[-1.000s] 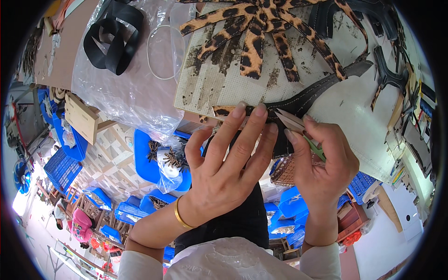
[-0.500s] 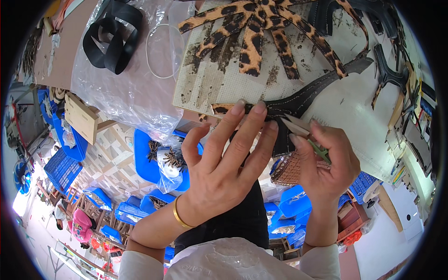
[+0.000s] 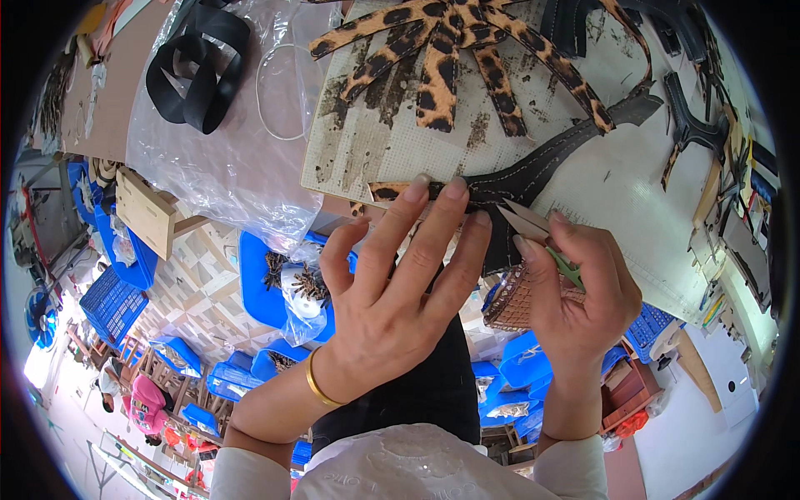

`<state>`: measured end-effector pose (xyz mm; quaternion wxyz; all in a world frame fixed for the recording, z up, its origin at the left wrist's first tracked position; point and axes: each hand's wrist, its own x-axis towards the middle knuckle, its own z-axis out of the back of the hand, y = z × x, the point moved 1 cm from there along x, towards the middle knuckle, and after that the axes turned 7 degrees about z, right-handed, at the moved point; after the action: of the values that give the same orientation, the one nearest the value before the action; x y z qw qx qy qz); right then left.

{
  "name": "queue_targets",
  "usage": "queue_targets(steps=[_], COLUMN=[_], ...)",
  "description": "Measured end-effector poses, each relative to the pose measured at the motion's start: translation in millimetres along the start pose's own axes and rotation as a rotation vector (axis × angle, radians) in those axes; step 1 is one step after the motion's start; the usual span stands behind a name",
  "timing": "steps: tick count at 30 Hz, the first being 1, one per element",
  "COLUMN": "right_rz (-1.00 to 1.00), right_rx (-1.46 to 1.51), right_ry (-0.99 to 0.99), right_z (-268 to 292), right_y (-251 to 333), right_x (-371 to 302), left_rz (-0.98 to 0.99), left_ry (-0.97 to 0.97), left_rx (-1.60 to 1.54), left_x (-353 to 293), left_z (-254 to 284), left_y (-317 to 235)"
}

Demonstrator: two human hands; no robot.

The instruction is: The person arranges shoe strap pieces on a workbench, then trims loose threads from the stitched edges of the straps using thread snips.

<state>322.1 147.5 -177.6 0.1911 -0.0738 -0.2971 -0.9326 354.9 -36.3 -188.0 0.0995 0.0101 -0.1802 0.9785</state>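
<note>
A black leather strap piece (image 3: 550, 162) with pale stitching lies along the near edge of the work board. Its left end joins a leopard-print strip (image 3: 390, 191). My left hand (image 3: 387, 300) is palm down, fingers spread and stretched out, with fingertips pressing on the strip and the black piece; its thumb is hidden. My right hand (image 3: 579, 287) is closed round small thread snips (image 3: 527, 222) with pale pointed blades and a green handle (image 3: 568, 268). The blade tips lie beside the near edge of the black piece, close to my left fingertips.
A bundle of leopard-print straps (image 3: 439, 83) lies on the stained white board (image 3: 350, 150). Clear plastic sheeting (image 3: 200, 167) and a coil of black ribbon (image 3: 196, 75) are at the left. More black strap pieces (image 3: 692, 117) lie at the far right. Blue bins (image 3: 262, 292) stand below the table.
The board, straps and leather piece sit slightly further left and nearer my left hand's side. Both hands have shifted slightly; the snips stay at the black piece's near edge.
</note>
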Motion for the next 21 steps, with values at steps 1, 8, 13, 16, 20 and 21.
queue_targets(steps=[1, 8, 13, 16, 20, 21], right_rz=[0.001, -0.020, -0.006, 0.082, 0.037, -0.017], right_rx=[-0.001, 0.003, -0.112, -0.169, 0.020, 0.118], right_ry=[0.001, -0.011, 0.015, -0.010, -0.036, -0.038], right_z=[0, -1, -1, -6, -10, -10], right_y=[0, 3, 8, -1, -6, -6], right_x=[0, 1, 2, -2, -5, -4], left_rz=[0.001, 0.027, 0.032, 0.022, 0.016, 0.015], left_ry=[-0.001, 0.001, 0.022, 0.025, 0.029, 0.036], left_rx=[-0.001, -0.031, -0.001, 0.011, 0.032, 0.040], left_x=[0, 0, 2, 3, 3, 2], left_z=[0, 0, 5, 5, 5, 5], left_y=[0, -2, -6, -7, -6, -6])
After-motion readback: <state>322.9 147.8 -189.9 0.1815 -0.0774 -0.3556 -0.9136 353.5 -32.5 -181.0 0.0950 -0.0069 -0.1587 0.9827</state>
